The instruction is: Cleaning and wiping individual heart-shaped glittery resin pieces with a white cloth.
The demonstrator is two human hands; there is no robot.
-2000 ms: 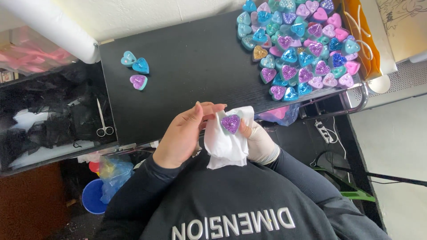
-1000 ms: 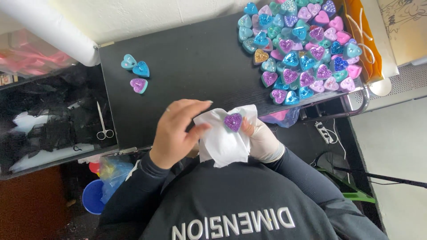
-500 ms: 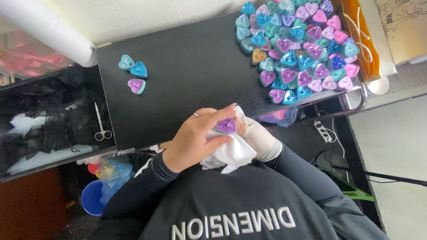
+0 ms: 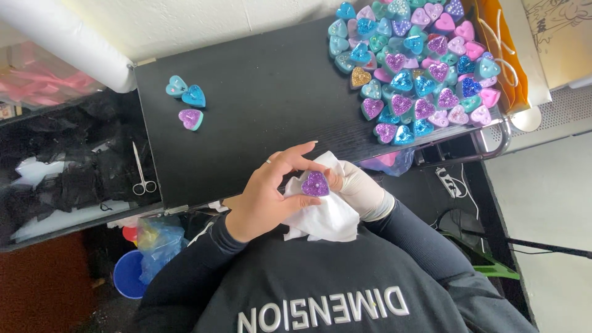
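Pinching a purple glitter heart (image 4: 316, 184) between thumb and fingertips of the bare left hand (image 4: 268, 198), glitter face up, just off the near edge of the black table (image 4: 259, 92), in front of the chest. Cupping a crumpled white cloth (image 4: 325, 216) in the gloved right hand (image 4: 361, 188), fingers closed on it; cloth directly beneath and behind the heart, touching it. Both hands pressed close together around heart and cloth. At the far right of the table: a dense heap of hearts (image 4: 419, 68) in teal, blue, purple, pink, plus one gold, reaching to the table's right edge. At the far left of the table, well apart from the heap: three separate hearts (image 4: 186, 102), two teal-blue side by side and one purple just nearer. Left of the table, on dark material in a lower bin: small steel scissors (image 4: 143, 176), handles toward the near side. Beside the heap, to the right: an orange bag (image 4: 496, 43) with white cord. Below the table at near left: a blue bucket (image 4: 128, 272).
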